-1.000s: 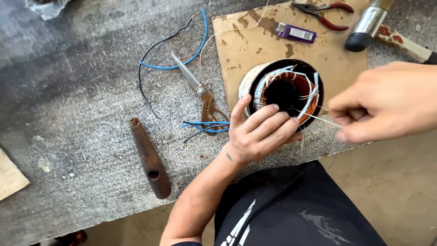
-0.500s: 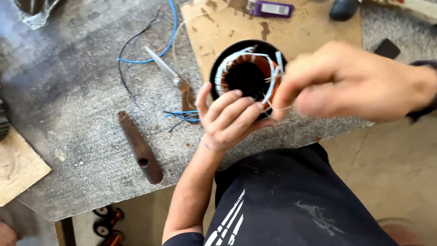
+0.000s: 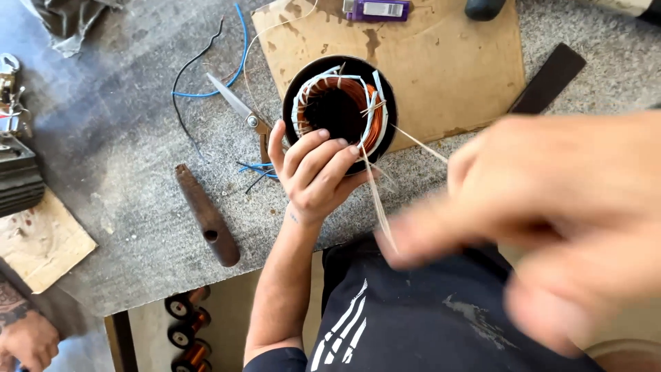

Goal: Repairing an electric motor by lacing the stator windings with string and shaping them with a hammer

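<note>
A round black motor stator [image 3: 340, 110] with copper windings and white insulation strips lies on a brown cardboard sheet [image 3: 441, 76] on the grey bench. My left hand [image 3: 313, 172] grips its near rim, fingers curled over the edge. My right hand [image 3: 544, 220] is close to the camera and blurred, pinching a thin pale cord [image 3: 375, 196] that runs taut from the windings down toward me.
Scissors [image 3: 241, 114], blue wire [image 3: 227, 62] and black wire lie left of the stator. A rusty brown tool handle [image 3: 206, 215] sits near the bench edge. A purple lighter [image 3: 377, 9] is at the top, a dark flat bar [image 3: 547, 79] at right. Another person's hand [image 3: 24, 341] shows bottom left.
My right hand has pulled away from the stator toward me, drawing the cord out longer. The view has shifted and come nearer. My left hand stays on the stator rim.
</note>
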